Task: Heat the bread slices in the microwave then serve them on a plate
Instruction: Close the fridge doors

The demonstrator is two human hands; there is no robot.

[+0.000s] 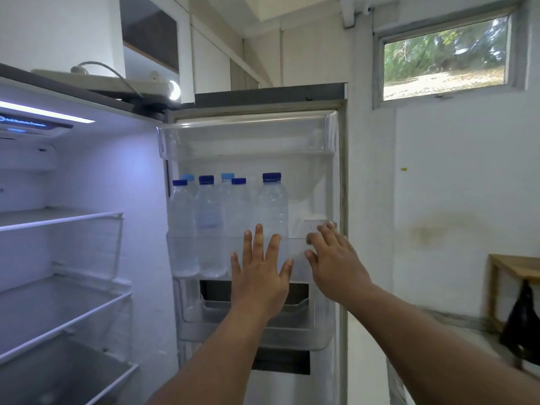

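No bread, microwave or plate is in sight. I face an open fridge with its door [340,176] swung out to the right. My left hand [260,270] is flat with fingers spread, in front of the door's middle bin [204,247], over a water bottle [273,211]. My right hand [333,258] reaches to the right end of that bin, fingers apart and lightly curled near the door's inner edge. Neither hand holds anything.
Several blue-capped water bottles [207,217] stand in the door bin. Fridge shelves [61,220] on the left look bare. A power strip [102,80] lies on top of the fridge. A wooden table [517,267] with a black bag [523,325] stands at the far right.
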